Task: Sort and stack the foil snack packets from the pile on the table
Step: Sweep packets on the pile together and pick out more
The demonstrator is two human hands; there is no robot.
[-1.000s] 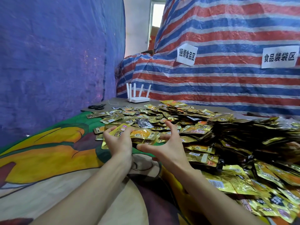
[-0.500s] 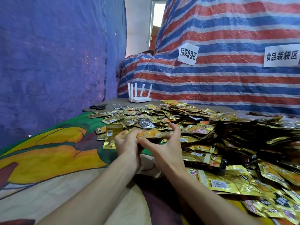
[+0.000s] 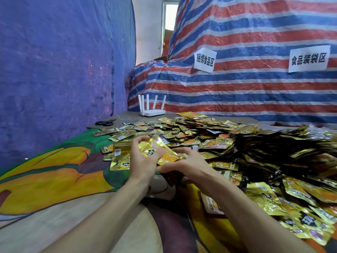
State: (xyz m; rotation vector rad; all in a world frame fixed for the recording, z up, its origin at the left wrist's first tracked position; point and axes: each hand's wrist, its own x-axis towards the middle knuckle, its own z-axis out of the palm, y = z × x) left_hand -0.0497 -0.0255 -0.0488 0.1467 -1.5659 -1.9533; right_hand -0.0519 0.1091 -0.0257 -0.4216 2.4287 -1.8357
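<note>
The heap of shiny foil snack packets [image 3: 237,143] before me is gold, printed with orange patches, black logos and white barcode labels. The few gold foil packets [image 3: 164,154] I'm holding show the same orange and black. My printed cloth table cover [image 3: 54,179] bears a cartoon in green, yellow-orange, maroon and cream. The plain woven tarpaulin [image 3: 63,61] is purple-blue; the striped woven tarpaulin [image 3: 255,88] runs red, blue and white.

The table [image 3: 54,179] carries the packet pile [image 3: 246,148] from 12 to 4 o'clock of the hands. The left hand [image 3: 144,161] and right hand [image 3: 189,164] sit side by side, with a packet bundle [image 3: 157,149] between them. A small stack [image 3: 120,156] lies at 9 o'clock, just beside the left hand. Scissors [image 3: 104,122] lie at 11 o'clock; the router [image 3: 152,112] stands at 12 o'clock, behind the pile.
</note>
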